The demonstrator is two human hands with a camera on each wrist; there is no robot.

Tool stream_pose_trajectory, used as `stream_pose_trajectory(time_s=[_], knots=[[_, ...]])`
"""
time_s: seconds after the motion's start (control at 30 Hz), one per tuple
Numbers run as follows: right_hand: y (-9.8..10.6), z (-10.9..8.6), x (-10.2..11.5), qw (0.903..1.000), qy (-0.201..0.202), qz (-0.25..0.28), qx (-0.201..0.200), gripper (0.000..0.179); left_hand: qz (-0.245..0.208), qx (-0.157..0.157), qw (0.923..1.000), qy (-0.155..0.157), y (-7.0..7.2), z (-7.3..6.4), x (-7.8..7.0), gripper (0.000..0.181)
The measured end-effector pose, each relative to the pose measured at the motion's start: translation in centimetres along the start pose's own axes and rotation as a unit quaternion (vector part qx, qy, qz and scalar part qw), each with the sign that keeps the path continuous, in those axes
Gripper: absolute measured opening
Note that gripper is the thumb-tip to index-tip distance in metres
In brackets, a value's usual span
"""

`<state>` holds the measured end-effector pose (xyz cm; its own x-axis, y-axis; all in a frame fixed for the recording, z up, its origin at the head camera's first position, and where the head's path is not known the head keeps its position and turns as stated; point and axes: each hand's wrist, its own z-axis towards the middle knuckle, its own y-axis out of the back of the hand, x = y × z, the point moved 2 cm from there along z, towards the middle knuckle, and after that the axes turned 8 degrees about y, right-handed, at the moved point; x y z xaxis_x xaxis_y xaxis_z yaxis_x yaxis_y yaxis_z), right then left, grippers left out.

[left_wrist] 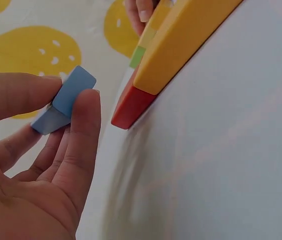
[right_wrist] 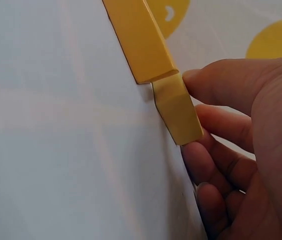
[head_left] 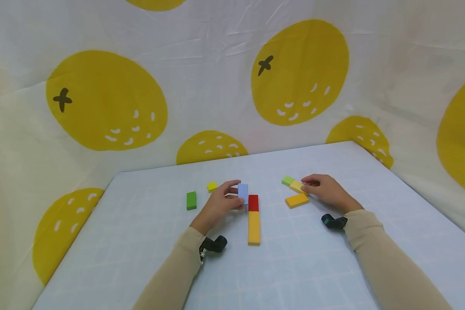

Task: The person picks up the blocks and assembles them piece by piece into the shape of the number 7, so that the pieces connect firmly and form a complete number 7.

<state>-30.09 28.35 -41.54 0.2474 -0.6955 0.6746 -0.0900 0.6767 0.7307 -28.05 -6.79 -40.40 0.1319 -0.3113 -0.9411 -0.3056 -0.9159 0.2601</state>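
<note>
Head view: the left hand [head_left: 218, 200] pinches a smooth light-blue rectangular block [head_left: 243, 193] just left of a red rectangular block [head_left: 253, 203]; from the red one, a long orange-yellow bar [head_left: 254, 228] runs nearer the person. The right hand [head_left: 329, 189] is well apart, at a pale-yellow rectangular block [head_left: 297, 187] (an orange-yellow rectangular block [head_left: 296, 200] lies on its near side).

Left wrist: a gap separates blue from red.

Right wrist: bent fingers touch pale yellow; whether they grip it, I cannot tell.

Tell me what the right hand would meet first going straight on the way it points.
Most likely the pale yellow block, which lies right at the right hand; firm contact is hard to judge. The light green block sits just beyond it in the head view.
</note>
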Motion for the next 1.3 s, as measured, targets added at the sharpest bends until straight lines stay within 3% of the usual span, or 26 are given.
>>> stream_pose_trajectory(time_s=[0.6, 0.87, 1.13, 1.3], knots=[[-0.1, 0.6, 0.1, 0.9998, -0.017, 0.002, -0.012, 0.049, -0.021, -0.006, 0.9997, 0.005, 1.0, 2.3, -1.2, 0.059], [-0.2, 0.4, -0.2, 0.9994, -0.033, 0.003, -0.008, 0.05, -0.022, -0.016, 0.9996, 0.01, 0.4, 3.0, -1.3, 0.054], [-0.2, 0.2, -0.2, 0.9998, -0.019, 0.003, -0.011, 0.051, -0.023, -0.031, 0.999, 0.024, 0.2, 3.9, -1.6, 0.048], [-0.2, 0.2, -0.1, 0.9996, -0.025, 0.004, -0.011, 0.049, -0.03, -0.023, 0.9991, 0.02, 0.0, 4.3, -1.8, 0.047]])
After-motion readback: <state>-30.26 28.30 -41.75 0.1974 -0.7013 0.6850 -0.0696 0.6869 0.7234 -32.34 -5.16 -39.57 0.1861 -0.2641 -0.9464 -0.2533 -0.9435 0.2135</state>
